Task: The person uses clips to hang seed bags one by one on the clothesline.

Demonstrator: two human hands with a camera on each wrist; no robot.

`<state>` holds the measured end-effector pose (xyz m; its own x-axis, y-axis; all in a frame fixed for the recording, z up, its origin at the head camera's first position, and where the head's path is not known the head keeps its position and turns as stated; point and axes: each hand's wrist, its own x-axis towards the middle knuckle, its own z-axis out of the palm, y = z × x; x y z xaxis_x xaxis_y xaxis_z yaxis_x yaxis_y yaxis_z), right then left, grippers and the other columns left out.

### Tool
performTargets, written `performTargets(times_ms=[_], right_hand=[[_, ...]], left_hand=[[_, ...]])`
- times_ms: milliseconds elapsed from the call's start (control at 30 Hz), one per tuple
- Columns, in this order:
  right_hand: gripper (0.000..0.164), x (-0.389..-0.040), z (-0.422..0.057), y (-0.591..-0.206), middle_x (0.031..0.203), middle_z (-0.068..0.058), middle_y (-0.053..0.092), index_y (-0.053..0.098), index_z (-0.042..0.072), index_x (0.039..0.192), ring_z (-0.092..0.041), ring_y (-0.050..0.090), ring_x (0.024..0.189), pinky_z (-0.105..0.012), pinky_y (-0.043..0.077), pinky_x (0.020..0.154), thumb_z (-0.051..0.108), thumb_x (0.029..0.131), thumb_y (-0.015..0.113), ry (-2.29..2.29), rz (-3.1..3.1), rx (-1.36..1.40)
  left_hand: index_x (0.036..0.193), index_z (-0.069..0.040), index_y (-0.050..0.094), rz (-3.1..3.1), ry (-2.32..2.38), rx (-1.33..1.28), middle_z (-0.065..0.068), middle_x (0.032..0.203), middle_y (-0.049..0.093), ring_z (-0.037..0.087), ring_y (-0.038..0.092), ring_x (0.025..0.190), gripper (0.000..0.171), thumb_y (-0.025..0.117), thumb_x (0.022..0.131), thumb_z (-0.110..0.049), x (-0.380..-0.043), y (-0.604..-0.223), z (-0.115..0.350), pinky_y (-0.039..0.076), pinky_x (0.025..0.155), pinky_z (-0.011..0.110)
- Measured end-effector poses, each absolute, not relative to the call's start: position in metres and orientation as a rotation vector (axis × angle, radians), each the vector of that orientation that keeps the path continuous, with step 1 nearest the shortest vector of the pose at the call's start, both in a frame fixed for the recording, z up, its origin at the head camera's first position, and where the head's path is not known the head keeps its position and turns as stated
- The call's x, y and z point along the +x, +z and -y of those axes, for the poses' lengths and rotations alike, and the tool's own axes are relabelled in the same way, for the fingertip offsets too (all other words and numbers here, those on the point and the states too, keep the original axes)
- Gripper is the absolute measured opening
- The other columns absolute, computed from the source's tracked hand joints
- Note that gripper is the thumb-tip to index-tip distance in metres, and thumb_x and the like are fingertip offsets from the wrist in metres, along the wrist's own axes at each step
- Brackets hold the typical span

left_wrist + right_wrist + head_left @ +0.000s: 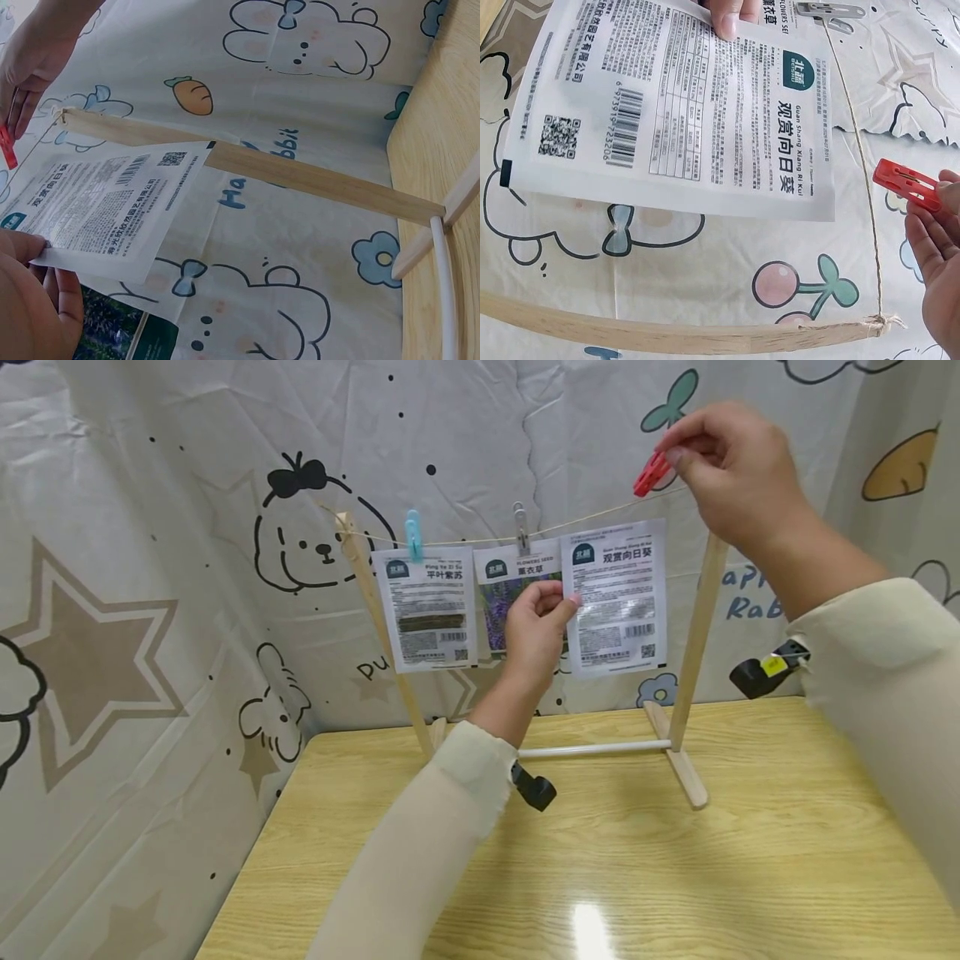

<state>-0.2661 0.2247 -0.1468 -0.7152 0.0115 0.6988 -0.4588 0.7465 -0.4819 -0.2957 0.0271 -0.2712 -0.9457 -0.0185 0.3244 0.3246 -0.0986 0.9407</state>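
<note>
My left hand pinches the left edge of a white seed packet between thumb and fingers. Printed text, a barcode and a QR code face the head camera, and the packet's top edge is just below a thin string. Up at the right, my right hand holds a red clothespin by one end between thumb and fingers. In the right wrist view the clothespin's other end points toward the string. A lavender seed packet hangs behind my left hand, partly covered by it.
A blue clothespin holds another seed packet on the string at left; a grey clothespin holds the lavender one. Wooden posts carry the string, joined low by a white rod above the wooden table. Patterned cloth hangs behind.
</note>
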Motion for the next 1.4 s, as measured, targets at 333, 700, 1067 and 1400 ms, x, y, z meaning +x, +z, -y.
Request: performTargets(times_ms=[333, 700, 1067, 1400], right_hand=[[0.033, -0.271, -0.217, -0.146, 0.128, -0.004, 0.053, 0.065, 0.01, 0.13, -0.008, 0.046, 0.106, -0.018, 0.045, 0.106, 0.024, 0.107, 0.046, 0.853, 2.295, 0.376], [0.033, -0.274, -0.217, -0.146, 0.132, -0.008, 0.055, 0.065, 0.011, 0.13, -0.019, 0.049, 0.111, -0.028, 0.047, 0.11, 0.025, 0.108, 0.045, 0.819, 2.378, 0.385], [0.032, -0.278, -0.217, -0.149, 0.13, -0.007, 0.057, 0.065, 0.01, 0.128, -0.02, 0.05, 0.111, -0.035, 0.047, 0.11, 0.024, 0.108, 0.044, 0.79, 2.428, 0.397], [0.031, -0.279, -0.218, -0.151, 0.128, -0.008, 0.06, 0.065, 0.01, 0.126, -0.024, 0.052, 0.11, -0.04, 0.049, 0.104, 0.024, 0.109, 0.043, 0.817, 2.467, 0.395]], left_hand=[[0.11, -0.004, 0.067, 1.91, -2.144, -0.341, -0.001, 0.092, 0.066, 0.007, 0.059, 0.083, 0.018, 0.072, 0.093, -0.009, -0.296, -0.271, -0.025, 0.05, 0.072, 0.019], [0.11, -0.001, 0.065, 1.883, -2.156, -0.37, -0.004, 0.088, 0.062, 0.007, 0.058, 0.082, 0.018, 0.07, 0.094, -0.007, -0.297, -0.27, -0.024, 0.049, 0.071, 0.019], [0.111, -0.005, 0.067, 1.908, -2.142, -0.369, 0.002, 0.095, 0.067, 0.008, 0.059, 0.083, 0.018, 0.071, 0.094, -0.009, -0.298, -0.269, -0.027, 0.051, 0.072, 0.019], [0.111, -0.003, 0.067, 1.894, -2.148, -0.385, 0.001, 0.093, 0.067, 0.007, 0.06, 0.081, 0.018, 0.071, 0.094, -0.008, -0.298, -0.27, -0.029, 0.051, 0.07, 0.02]])
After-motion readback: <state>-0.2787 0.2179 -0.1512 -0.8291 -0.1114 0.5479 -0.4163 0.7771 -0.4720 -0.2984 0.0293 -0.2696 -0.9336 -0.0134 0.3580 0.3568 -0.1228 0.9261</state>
